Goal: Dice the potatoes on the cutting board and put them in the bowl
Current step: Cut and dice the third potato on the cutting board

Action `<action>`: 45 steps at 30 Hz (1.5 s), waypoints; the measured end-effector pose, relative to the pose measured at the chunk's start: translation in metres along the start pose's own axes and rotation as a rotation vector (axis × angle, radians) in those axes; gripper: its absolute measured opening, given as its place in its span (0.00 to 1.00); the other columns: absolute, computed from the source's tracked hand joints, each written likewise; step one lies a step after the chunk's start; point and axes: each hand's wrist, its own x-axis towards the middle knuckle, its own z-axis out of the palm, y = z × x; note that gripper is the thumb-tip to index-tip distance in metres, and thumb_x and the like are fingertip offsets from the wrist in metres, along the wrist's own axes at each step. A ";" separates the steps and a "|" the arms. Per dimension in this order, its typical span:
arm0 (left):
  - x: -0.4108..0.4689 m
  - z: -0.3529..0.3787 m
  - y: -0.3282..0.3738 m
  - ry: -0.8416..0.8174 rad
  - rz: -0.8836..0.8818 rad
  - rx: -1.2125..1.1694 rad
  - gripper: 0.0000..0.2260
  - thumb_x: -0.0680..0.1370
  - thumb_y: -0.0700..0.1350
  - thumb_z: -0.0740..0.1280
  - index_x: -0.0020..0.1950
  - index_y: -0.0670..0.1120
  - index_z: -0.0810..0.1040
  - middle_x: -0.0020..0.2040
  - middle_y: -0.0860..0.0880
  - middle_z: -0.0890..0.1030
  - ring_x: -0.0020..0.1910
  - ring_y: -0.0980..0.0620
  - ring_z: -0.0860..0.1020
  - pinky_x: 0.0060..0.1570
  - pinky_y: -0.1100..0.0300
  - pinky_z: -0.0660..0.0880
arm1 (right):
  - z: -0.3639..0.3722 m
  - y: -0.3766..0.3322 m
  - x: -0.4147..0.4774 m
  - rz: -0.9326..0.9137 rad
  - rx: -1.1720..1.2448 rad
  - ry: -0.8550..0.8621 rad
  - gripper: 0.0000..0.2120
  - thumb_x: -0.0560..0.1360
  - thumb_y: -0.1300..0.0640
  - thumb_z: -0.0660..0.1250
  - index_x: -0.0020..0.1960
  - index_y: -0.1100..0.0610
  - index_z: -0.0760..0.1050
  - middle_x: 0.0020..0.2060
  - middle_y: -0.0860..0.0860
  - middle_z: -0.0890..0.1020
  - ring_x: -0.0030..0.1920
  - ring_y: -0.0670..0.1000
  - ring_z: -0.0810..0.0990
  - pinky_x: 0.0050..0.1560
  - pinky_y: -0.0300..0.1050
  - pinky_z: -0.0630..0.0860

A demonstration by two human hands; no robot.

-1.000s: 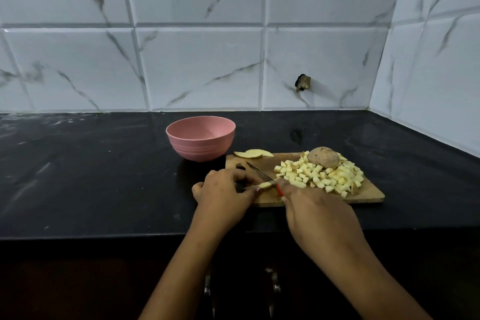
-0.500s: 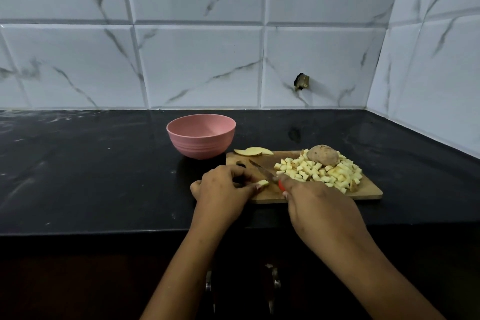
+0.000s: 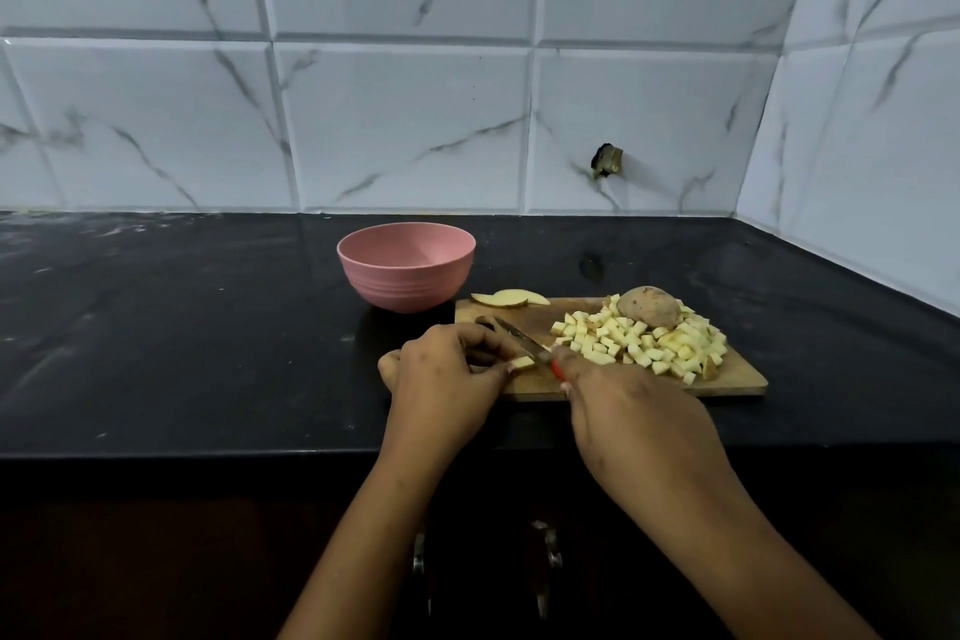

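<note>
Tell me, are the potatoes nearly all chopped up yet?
Partly. Done: a big pile of cubes sits on the cutting board. In hand: the left hand holds a small potato piece while the right hand cuts it with the knife. Left: one whole potato, a few slices at the board's far edge, and the pink bowl shows nothing inside yet.

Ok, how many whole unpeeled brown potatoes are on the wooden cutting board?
1. The whole brown potato sits at the far edge of the wooden cutting board, against the heap of pale diced potato cubes. The left hand holds only a small cut piece.
</note>
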 end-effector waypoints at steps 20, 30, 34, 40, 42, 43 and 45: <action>0.002 0.002 0.001 0.056 -0.042 -0.052 0.06 0.70 0.50 0.75 0.39 0.54 0.78 0.35 0.58 0.82 0.41 0.66 0.75 0.50 0.58 0.58 | -0.005 -0.010 -0.007 -0.053 0.021 -0.036 0.29 0.81 0.56 0.58 0.77 0.43 0.49 0.41 0.45 0.71 0.40 0.46 0.73 0.33 0.37 0.68; 0.006 0.004 -0.011 -0.020 -0.055 -0.160 0.07 0.70 0.43 0.75 0.39 0.54 0.80 0.36 0.63 0.82 0.43 0.62 0.81 0.59 0.47 0.73 | -0.003 -0.022 -0.011 -0.068 -0.021 -0.171 0.37 0.79 0.65 0.60 0.79 0.51 0.43 0.51 0.51 0.76 0.39 0.49 0.69 0.30 0.41 0.65; 0.003 0.003 -0.005 0.041 -0.079 -0.077 0.06 0.71 0.48 0.74 0.41 0.54 0.78 0.37 0.58 0.82 0.44 0.63 0.78 0.60 0.53 0.66 | -0.002 -0.013 -0.003 0.000 -0.035 -0.108 0.33 0.80 0.63 0.60 0.78 0.47 0.48 0.47 0.49 0.76 0.40 0.49 0.70 0.36 0.43 0.69; 0.011 0.009 0.003 0.044 -0.042 0.053 0.07 0.72 0.53 0.73 0.41 0.54 0.75 0.37 0.59 0.81 0.44 0.64 0.73 0.48 0.57 0.57 | -0.003 0.015 0.000 0.113 0.000 0.030 0.26 0.82 0.57 0.55 0.77 0.44 0.54 0.44 0.46 0.76 0.40 0.46 0.74 0.33 0.40 0.69; 0.018 0.017 0.009 0.030 0.005 0.115 0.07 0.72 0.53 0.72 0.43 0.55 0.75 0.39 0.59 0.82 0.49 0.61 0.74 0.47 0.56 0.56 | -0.006 0.023 0.002 0.143 0.001 0.050 0.24 0.82 0.57 0.55 0.76 0.44 0.56 0.42 0.46 0.75 0.39 0.46 0.75 0.32 0.40 0.69; 0.023 0.021 0.013 0.022 0.023 0.137 0.06 0.72 0.52 0.72 0.43 0.55 0.75 0.39 0.59 0.82 0.52 0.61 0.74 0.46 0.56 0.56 | -0.008 0.028 0.003 0.160 0.004 0.059 0.24 0.82 0.57 0.55 0.76 0.44 0.57 0.42 0.47 0.76 0.39 0.47 0.75 0.32 0.41 0.69; 0.032 0.029 0.018 -0.007 0.043 0.150 0.06 0.72 0.51 0.72 0.42 0.55 0.75 0.39 0.60 0.82 0.55 0.59 0.74 0.45 0.55 0.56 | -0.014 0.036 0.005 0.192 0.016 0.077 0.22 0.82 0.56 0.54 0.75 0.44 0.59 0.44 0.48 0.78 0.39 0.47 0.73 0.33 0.41 0.68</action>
